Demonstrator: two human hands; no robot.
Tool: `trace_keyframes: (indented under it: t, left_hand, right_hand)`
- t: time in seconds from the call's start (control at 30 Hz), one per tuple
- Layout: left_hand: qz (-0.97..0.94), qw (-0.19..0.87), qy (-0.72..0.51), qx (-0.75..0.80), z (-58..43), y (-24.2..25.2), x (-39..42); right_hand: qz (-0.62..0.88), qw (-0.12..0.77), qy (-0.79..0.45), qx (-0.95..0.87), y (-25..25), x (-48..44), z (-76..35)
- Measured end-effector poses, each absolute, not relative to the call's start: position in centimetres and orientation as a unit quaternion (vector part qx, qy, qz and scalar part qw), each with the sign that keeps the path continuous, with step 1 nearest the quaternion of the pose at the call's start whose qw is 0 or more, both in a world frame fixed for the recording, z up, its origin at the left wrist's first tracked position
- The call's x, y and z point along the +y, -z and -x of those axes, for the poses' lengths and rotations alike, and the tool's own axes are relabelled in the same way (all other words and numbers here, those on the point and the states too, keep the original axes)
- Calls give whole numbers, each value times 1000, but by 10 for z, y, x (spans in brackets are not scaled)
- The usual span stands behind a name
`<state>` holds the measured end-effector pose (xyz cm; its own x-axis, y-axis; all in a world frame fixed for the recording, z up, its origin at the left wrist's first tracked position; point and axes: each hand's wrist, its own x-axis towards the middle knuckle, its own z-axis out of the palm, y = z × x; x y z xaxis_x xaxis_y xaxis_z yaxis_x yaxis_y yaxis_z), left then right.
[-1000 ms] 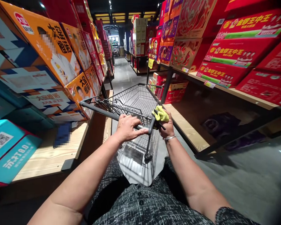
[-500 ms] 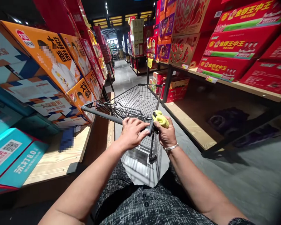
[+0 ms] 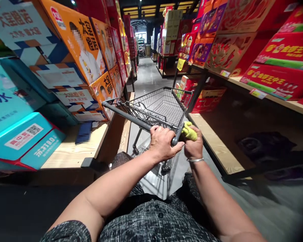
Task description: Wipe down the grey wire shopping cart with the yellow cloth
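Left hand (image 3: 163, 141): curled over the bar near its right corner, thumb stretched toward that corner.
Right hand (image 3: 194, 146): closed around a bunched cloth, a silver bracelet (image 3: 195, 160) at the wrist.
Bright yellow soft cloth (image 3: 190, 132): in the right hand's grip, just beside the right corner of the handle; whether it touched the frame could not be told.
Dark grey tubular handle bar (image 3: 128, 116): slanted across the aisle, its left stretch well apart from both hands.
How far along: judging by the hands, attention was at the right corner, apparently mid-way; what the cloth had already covered, and what was left, could not be told.
Black wire shopping cart (image 3: 169, 109): stood in front of the person, between the shelves.
Left wooden shelf (image 3: 68, 154): bore orange printed cartons (image 3: 92, 50) and a turquoise box (image 3: 30, 141).
Right wooden shelf (image 3: 236, 81): carried stacked red boxes (image 3: 272, 79).
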<state>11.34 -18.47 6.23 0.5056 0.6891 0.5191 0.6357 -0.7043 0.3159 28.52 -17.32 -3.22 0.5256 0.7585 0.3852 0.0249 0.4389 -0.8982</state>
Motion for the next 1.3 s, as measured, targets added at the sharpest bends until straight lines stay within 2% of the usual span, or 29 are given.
trace_keyframes:
  t: [0.13, 0.3, 0.37, 0.6, 0.83, 1.03, 1.3]
  left_hand:
    - [-859, 25, -345, 377, -116, -56, -182]
    - [-857, 20, -365, 364, -120, -51, -178]
    - [-858, 22, -367, 360, -122, -50, -175]
    - [-872, 41, -363, 326, -119, -47, -152]
    - [-900, 73, -311, 298, -70, -58, -105]
    - [-901, 106, -304, 291, -11, -58, -59]
    - [-866, 163, -289, 374, 48, -69, -10]
  right_hand:
    - [428, 726, -293, -452, 6, -150, -321]
    - [447, 573, -433, -534, -20, -133, -355]
    - [459, 560, -439, -532, -23, -126, -357]
    - [458, 649, -393, -463, -10, -118, -337]
    - [456, 663, -328, -494, -11, -105, -292]
    - [470, 622, -328, -532, -14, -88, -245]
    - [502, 493, -272, -656, -15, -67, -193]
